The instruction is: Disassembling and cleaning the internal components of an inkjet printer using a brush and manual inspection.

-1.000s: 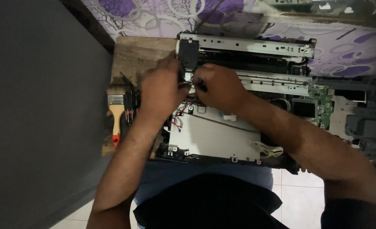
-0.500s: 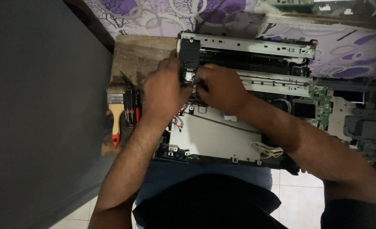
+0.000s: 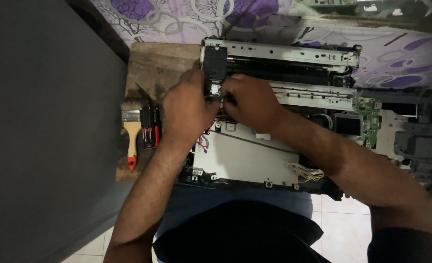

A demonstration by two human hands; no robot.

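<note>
Opened printer chassis (image 3: 255, 160) — metal plate bared — flat on board.

One printer (image 3: 279, 122); one brush (image 3: 131, 131); two hands (image 3: 189, 109)

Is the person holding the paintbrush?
No, the paintbrush lies on the wooden board, apart from the left hand and right hand on the opened machine.

Cloth (image 3: 177, 19) white, purple swirl-and-tree pattern; brush (image 3: 131, 134) tan with red tip; circuit board (image 3: 369, 119) green; board (image 3: 152, 68) brown
</note>
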